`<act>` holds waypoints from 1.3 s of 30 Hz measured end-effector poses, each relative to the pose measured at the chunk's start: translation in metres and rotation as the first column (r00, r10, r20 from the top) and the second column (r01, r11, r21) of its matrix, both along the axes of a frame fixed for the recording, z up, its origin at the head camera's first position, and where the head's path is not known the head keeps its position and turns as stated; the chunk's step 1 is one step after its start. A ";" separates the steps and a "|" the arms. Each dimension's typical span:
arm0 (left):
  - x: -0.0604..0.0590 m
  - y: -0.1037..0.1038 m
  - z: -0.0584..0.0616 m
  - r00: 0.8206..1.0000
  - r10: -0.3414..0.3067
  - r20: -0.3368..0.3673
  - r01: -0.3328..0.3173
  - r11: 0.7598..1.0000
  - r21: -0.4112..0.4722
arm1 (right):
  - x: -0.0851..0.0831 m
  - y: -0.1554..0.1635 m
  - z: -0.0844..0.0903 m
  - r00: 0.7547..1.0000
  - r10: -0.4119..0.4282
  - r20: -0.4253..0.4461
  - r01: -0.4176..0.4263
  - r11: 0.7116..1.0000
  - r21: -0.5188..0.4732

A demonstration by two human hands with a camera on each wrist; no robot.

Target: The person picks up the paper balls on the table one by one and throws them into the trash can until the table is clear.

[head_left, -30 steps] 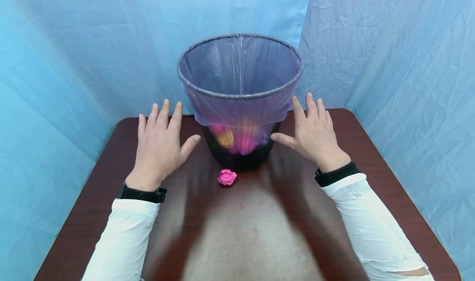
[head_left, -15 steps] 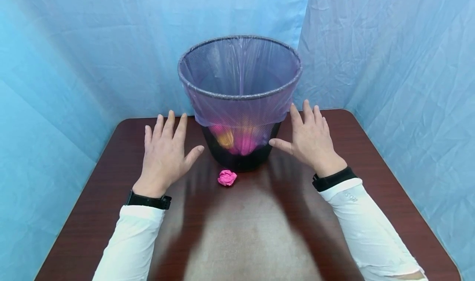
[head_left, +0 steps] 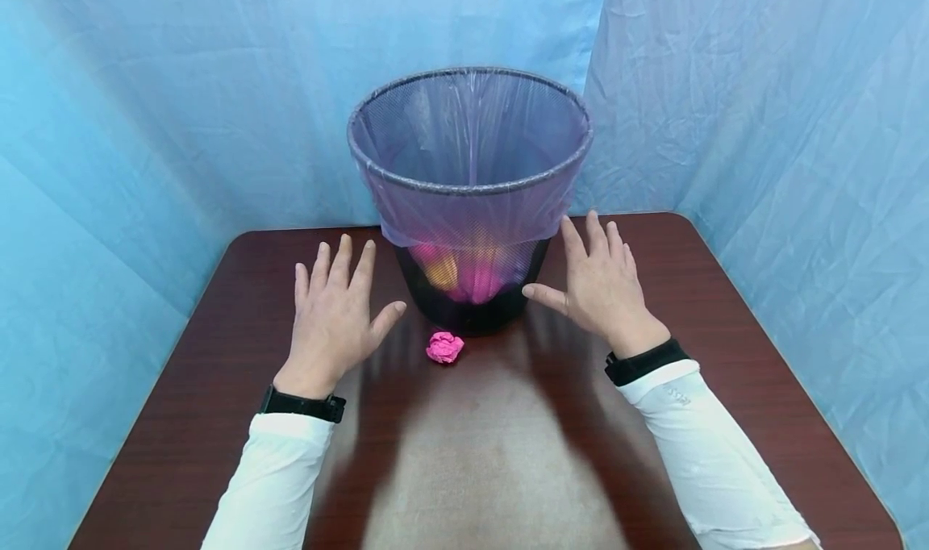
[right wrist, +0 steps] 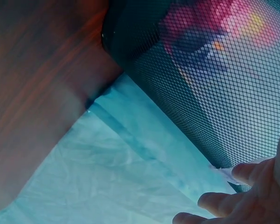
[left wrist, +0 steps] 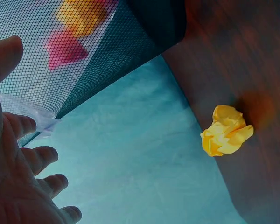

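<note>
A black mesh wastebasket point(head_left: 470, 318) stands upright at the back middle of the table, its rim covered by a thin purple liner point(head_left: 464, 215). Pink and yellow crumpled paper shows through its mesh. To its left is my left hand point(head_left: 330, 324), fingers straight and spread, holding nothing. My right hand point(head_left: 602, 288) stretches beside the basket's right side, fingers likewise spread, thumb pointing toward the base. A pink paper ball point(head_left: 444, 347) lies just in front of the basket. In the left wrist view, a yellow paper ball point(left wrist: 226, 130) rests near the table's edge; the head view hides it.
The dark wooden table point(head_left: 733, 372) has rounded back corners. Pale blue cloth point(head_left: 218, 114) hangs behind it and along both sides. Shadows of both arms fall across the tabletop.
Both hands have drawn back toward me and slightly inward, left hand rightward and right hand leftward. Basket and pink paper ball stay in place.
</note>
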State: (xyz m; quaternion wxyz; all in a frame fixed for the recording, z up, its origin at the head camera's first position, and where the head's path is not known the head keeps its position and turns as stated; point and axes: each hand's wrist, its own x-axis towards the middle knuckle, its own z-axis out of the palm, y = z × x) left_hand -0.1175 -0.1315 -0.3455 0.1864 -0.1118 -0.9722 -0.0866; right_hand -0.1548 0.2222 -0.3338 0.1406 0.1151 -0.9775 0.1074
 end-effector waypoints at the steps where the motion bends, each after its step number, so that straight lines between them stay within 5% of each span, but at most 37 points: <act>1: 0.000 0.000 -0.001 1.000 0.001 0.002 -0.001 1.000 0.000 | 0.000 0.000 -0.001 1.000 -0.001 0.005 0.001 1.000 -0.002; 39: 0.011 0.015 -0.053 0.997 0.029 0.077 -0.027 0.999 -0.026 | 0.013 -0.015 -0.062 0.997 -0.004 0.074 0.001 0.999 0.040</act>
